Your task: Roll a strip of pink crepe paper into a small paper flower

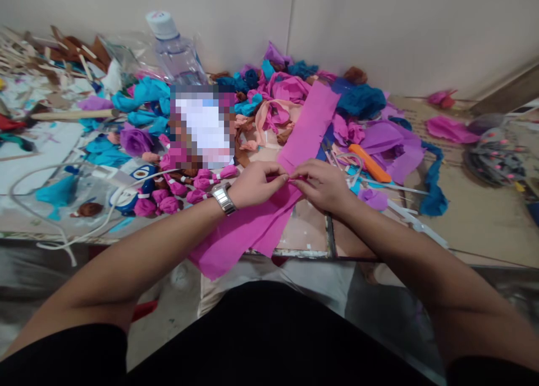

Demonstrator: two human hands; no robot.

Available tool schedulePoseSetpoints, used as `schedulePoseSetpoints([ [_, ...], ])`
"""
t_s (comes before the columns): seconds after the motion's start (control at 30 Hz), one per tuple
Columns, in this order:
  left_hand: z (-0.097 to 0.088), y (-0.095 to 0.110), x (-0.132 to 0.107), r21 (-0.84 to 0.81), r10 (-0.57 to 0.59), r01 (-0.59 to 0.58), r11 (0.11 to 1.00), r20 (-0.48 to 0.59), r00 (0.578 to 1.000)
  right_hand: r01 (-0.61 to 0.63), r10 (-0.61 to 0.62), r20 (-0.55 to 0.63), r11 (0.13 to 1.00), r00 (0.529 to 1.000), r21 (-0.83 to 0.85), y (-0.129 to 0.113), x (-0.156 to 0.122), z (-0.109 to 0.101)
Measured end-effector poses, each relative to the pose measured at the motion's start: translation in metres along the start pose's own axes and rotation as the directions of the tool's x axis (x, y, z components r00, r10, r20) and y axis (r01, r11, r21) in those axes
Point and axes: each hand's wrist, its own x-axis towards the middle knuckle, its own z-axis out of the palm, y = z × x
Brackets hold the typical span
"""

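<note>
A long strip of bright pink crepe paper point(309, 119) runs from the heap at the back down over the table's front edge. Around its middle, my left hand point(259, 185), with a metal watch point(224, 199) on the wrist, pinches the paper. Facing it, my right hand point(322, 185) pinches the same strip, and the fingertips of both hands nearly meet. The lower part of the paper point(240, 234) spreads in overlapping layers below my hands. Just right of my right hand lie scissors point(330, 153) and an orange utility knife point(369, 163).
Pink paper bundles point(168, 203) tied with white lie left of my hands, near a white cable point(63, 241). Behind stand a plastic bottle point(177, 55) and a blurred-out bright screen point(206, 125). Blue and purple crepe paper point(391, 145) and a bowl of pins point(497, 159) are at right.
</note>
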Motion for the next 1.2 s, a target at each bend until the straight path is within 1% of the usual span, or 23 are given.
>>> schedulePoseSetpoints([
  [0.1, -0.0002, 0.0001, -0.0001, -0.004, 0.002, -0.002, 1.000, 0.002, 1.000, -0.002, 0.002, -0.010, 1.000, 1.000, 0.000, -0.0004, 0.0002, 0.0001],
  [0.4, -0.0003, -0.0008, 0.0001, 0.018, 0.002, -0.002, 1.000, 0.000, 1.000, -0.047, 0.048, 0.020, 0.999, 0.999, -0.015, -0.0017, -0.0002, -0.0008],
  [0.6, -0.0002, -0.0009, 0.0004, -0.015, 0.012, -0.012, 1.000, -0.010, 1.000, -0.029, 0.029, 0.012, 1.000, 0.999, -0.003, -0.0034, 0.0009, -0.0024],
  [0.8, -0.0004, -0.0008, 0.0004, -0.011, 0.016, -0.016, 1.000, -0.019, 1.000, -0.082, 0.082, -0.009, 0.997, 0.997, -0.005, -0.0022, 0.0014, -0.0024],
  [0.93, -0.0008, 0.0007, -0.0006, 0.035, 0.028, -0.026, 0.999, -0.034, 0.999, -0.086, 0.086, -0.015, 0.996, 0.996, -0.018, -0.0018, 0.0013, -0.0026],
  [1.1, 0.0002, 0.0046, -0.0028, 0.149, 0.089, -0.079, 0.986, -0.060, 0.994, -0.073, 0.073, -0.019, 0.997, 0.997, -0.016, -0.0044, 0.0008, -0.0022],
  [1.2, 0.0012, 0.0062, -0.0038, 0.195, 0.112, -0.097, 0.976, -0.069, 0.991, -0.115, 0.115, -0.016, 0.993, 0.993, -0.010, -0.0069, 0.0005, -0.0010],
])
